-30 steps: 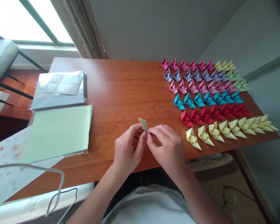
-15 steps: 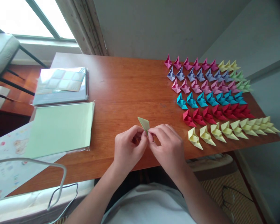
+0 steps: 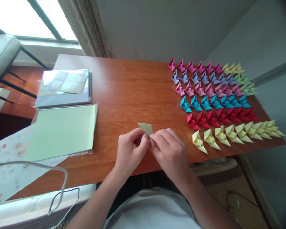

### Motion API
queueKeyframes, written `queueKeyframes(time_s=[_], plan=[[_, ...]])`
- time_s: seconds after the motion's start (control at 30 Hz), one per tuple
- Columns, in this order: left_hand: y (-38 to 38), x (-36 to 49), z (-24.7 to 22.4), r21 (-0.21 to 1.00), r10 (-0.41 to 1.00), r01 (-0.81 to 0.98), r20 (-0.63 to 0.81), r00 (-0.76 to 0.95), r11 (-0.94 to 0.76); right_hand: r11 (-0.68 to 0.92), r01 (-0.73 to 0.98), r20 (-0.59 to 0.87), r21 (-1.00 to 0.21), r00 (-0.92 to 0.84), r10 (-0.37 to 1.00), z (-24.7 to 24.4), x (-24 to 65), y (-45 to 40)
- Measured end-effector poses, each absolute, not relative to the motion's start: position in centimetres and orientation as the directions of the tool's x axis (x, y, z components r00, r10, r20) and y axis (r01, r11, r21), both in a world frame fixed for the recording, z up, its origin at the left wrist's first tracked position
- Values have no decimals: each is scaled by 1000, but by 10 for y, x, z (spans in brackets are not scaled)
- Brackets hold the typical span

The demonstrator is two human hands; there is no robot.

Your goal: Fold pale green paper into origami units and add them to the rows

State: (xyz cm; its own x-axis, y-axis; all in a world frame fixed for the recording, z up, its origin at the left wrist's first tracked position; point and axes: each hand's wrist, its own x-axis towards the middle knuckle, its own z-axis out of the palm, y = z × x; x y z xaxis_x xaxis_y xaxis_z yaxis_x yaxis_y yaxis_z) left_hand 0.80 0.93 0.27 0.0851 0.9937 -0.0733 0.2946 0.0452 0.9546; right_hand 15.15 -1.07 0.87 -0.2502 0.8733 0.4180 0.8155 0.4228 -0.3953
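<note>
Yellow folded paper (image 3: 146,128) sat clamped in fingers of yr L hand (image 3: 131,149) & R hand (image 3: 169,148); uneven pull cd've torn it.

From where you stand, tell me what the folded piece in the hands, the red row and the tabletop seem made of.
The pale folded piece: probably matte paper, judging by its thin, straight-edged look.
The red row: likely matte paper too, with crisp folded edges.
The tabletop: apparently wood with a satin finish, from its brown grain and soft sheen, though veneer or laminate is possible.
</note>
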Motion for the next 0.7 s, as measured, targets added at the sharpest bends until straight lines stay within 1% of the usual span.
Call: queueKeyframes(time_s=[0.23, 0.53, 0.6, 0.7], plan=[[10, 8, 1, 964, 992, 251, -104, 66, 84, 431, 833, 372, -347, -300, 878, 14, 153, -9], [9, 9, 1, 948, 996, 312, -74, 47, 56, 346, 843, 454, -412, -139, 880, 14, 153, -5], [9, 9, 0, 946, 997, 320, -64, 48, 46, 340, 844, 462, -415, -126, 878, 13, 152, -6], [8, 10, -2, 944, 997, 329, -46, 56, 25, 360, 838, 458, -411, -153, 876, 12, 150, -9]])
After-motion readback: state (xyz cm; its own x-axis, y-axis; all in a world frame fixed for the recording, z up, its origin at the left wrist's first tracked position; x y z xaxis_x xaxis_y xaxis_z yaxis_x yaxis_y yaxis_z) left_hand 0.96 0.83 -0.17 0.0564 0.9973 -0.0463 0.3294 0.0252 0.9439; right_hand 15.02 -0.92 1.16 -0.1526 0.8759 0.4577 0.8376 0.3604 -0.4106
